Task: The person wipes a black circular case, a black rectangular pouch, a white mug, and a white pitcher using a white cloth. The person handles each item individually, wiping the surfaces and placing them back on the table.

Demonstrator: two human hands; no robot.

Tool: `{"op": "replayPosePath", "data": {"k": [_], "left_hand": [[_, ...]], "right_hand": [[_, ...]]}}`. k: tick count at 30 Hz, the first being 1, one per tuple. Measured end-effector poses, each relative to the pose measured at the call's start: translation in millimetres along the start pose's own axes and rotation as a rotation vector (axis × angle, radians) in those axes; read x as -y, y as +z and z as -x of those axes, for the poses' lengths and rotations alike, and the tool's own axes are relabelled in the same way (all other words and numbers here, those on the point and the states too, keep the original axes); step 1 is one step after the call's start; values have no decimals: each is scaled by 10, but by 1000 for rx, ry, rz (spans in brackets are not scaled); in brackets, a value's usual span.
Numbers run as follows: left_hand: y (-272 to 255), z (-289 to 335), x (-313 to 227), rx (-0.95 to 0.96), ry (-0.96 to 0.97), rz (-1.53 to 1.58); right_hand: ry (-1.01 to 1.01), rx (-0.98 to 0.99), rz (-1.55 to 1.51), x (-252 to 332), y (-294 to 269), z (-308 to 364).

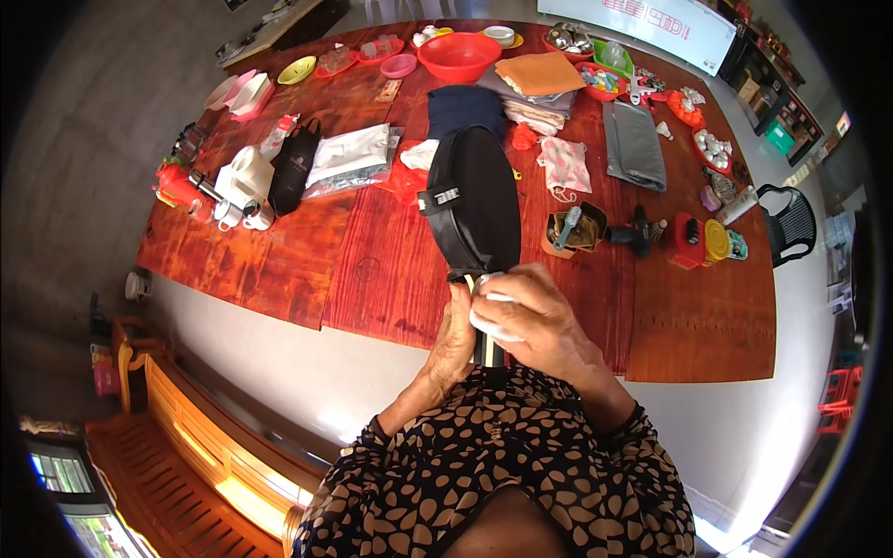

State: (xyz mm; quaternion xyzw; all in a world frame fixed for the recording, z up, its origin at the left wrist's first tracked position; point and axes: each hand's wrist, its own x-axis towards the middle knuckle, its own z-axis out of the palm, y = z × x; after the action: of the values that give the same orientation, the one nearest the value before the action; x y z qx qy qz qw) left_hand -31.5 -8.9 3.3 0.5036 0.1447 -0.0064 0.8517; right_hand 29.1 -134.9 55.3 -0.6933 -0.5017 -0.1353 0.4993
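A racket in a black zipped cover (484, 195) points away from me over the near part of the table. Its narrow shaft (487, 352) comes out of the cover toward my body. My left hand (448, 339) is closed around the shaft just below the cover, thumb up along it. My right hand (539, 316) pinches a crumpled white cloth (493, 324) against the shaft, right beside the left thumb. A strap with a pale label runs along the cover's left side. Both hands partly hide the shaft.
A red wooden table (391, 293) spreads before me. On it are a red basin (459, 58), folded cloths (539, 74), a grey folded sheet (634, 144), a cordless drill (637, 232), a box with a brush (575, 228) and a white jug (247, 174). A wooden bench (200, 437) stands left.
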Motion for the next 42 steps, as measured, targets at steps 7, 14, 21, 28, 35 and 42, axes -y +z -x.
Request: {"op": "replayPosePath", "data": {"k": [7, 14, 21, 28, 35, 42], "left_hand": [[-16, 84, -46, 25, -99, 173], [-31, 52, -35, 255, 14, 301], [-74, 86, -90, 340, 33, 354], [-191, 139, 24, 433, -92, 401], [-108, 225, -11, 455, -89, 417], [-232, 233, 95, 505, -154, 441]], "right_hand": [[49, 283, -433, 88, -205, 94], [-46, -135, -51, -31, 24, -107], [66, -216, 177, -256, -65, 96], [-76, -170, 123, -1, -61, -11], [38, -314, 325, -353, -254, -27], [11, -383, 367, -370, -191, -46]]}}
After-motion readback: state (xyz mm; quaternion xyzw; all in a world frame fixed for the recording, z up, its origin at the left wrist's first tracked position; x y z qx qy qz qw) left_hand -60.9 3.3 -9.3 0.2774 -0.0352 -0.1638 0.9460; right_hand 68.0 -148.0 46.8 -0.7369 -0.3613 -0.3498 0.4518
